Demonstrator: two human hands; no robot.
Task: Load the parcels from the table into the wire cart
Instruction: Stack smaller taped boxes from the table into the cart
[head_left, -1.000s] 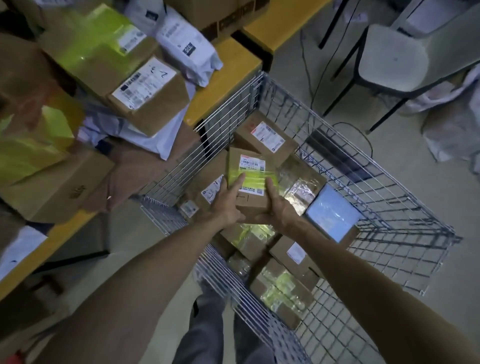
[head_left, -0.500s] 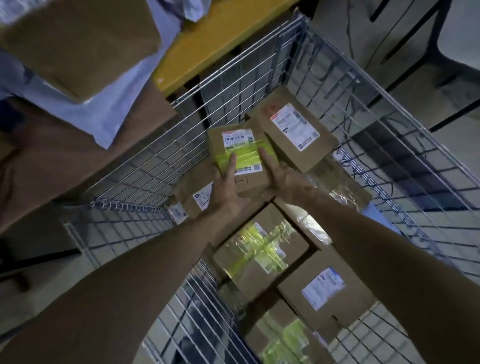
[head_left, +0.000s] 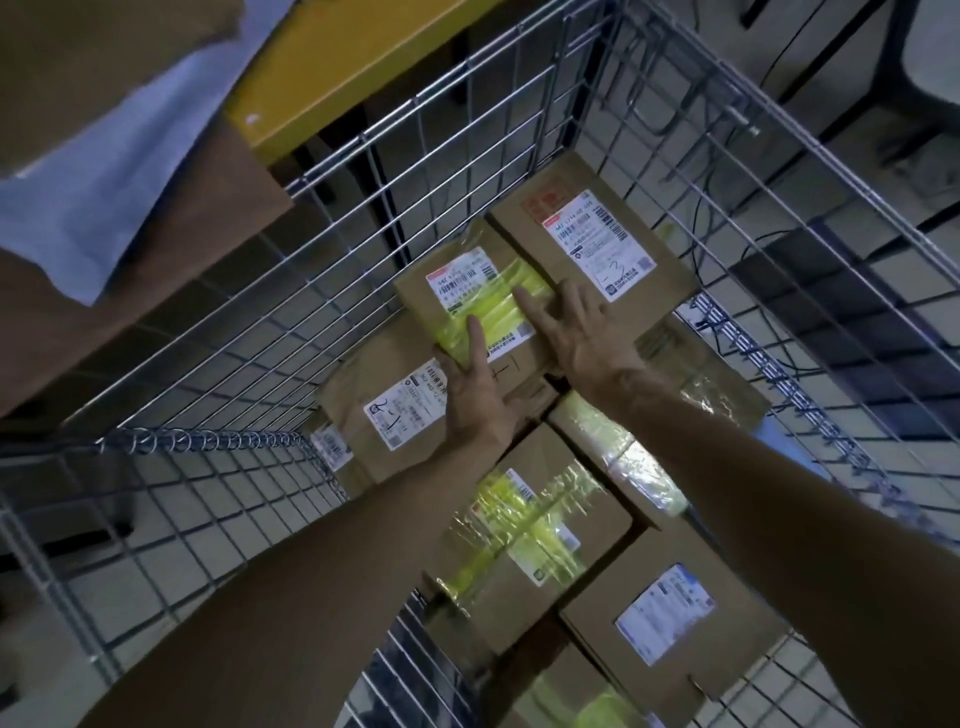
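- The wire cart (head_left: 208, 441) fills my frame, with boxes (head_left: 540, 525) lining its floor.
- Yellow table (head_left: 332, 67) edge, upper left, behind the cart wall.
- Yellow-taped parcel (head_left: 467, 291), centre frame, lies on boxes inside the cart.
- Left hand (head_left: 475, 395) grips its near edge, thumb on top.
- Right hand (head_left: 584, 338) lies flat on it, fingers spread.

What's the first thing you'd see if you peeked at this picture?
Two bare arms reach down into a wire cart, where the left hand and right hand are on a brown parcel wrapped in bright yellow-green tape, near the far wall. Around it lie more brown boxes with white labels. A yellow table edge shows at the top, behind the cart.
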